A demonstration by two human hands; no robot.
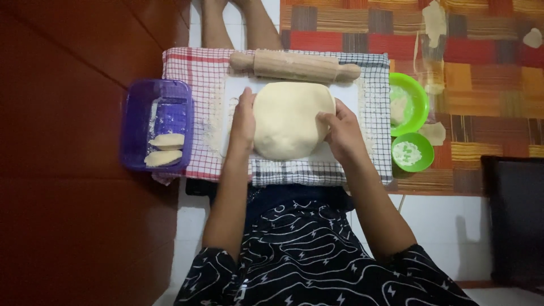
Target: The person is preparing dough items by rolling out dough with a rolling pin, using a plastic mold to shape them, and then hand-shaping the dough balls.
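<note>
Pale, flattened round dough [290,119] lies on white board [345,90].

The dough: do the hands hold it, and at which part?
Both hands press the dough at its sides: left hand on the left edge, right hand on the right edge.

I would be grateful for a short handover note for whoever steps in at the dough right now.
Left hand: flat against the left edge of the dough.
Right hand: fingers on its right edge.
Dough: thick rounded slab on the white board, over a checked cloth.
Rolling pin: lies beyond the dough, untouched.
Done: two shaped pieces in the purple tub.
Left: the slab is uncut.
</note>
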